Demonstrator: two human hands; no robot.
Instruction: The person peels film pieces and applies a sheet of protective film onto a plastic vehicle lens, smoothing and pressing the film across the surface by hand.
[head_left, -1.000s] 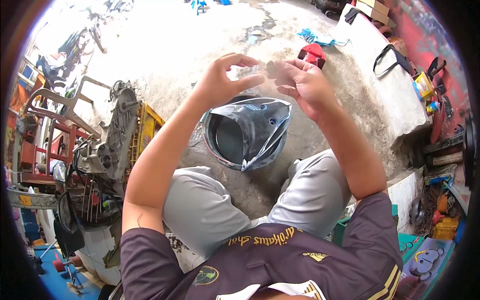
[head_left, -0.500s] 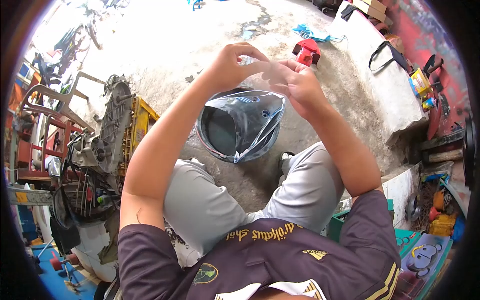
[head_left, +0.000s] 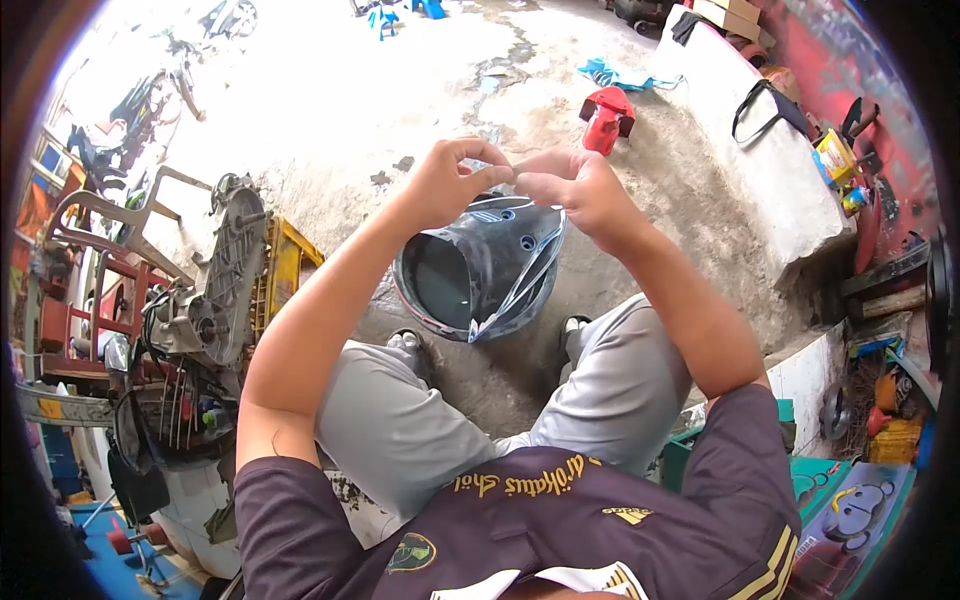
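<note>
So the dark panel (head_left: 505,250) is laid across the right side of a round basin (head_left: 420,318), which is set on the rough concrete floor (head_left: 700,250) just ahead of the feet. The panel is marked with pale stripes and two blue-ringed holes. How far it's sunk into the basin can't really be made out.

Over the far edge of the panel, the left hand (head_left: 447,187) and right hand (head_left: 585,195) are brought together, fingers curled and tips pretty much meeting. Whether something small is pinched between them is impossible to say from this angle, and so is whether the panel is being touched by the right hand, since the two just overlap in view.

The basin is flanked by grey trousers (head_left: 400,425), with a shoe seen on either side. Past the right hand, a red part (head_left: 607,118) is left on the floor, and a light blue bundle (head_left: 620,75) is dropped a bit beyond it. Over on the left, a metal engine casing (head_left: 230,275) is propped right beside a yellow crate (head_left: 290,265). On the right, a black strap (head_left: 770,110) is draped over a white ledge (head_left: 750,165).
</note>
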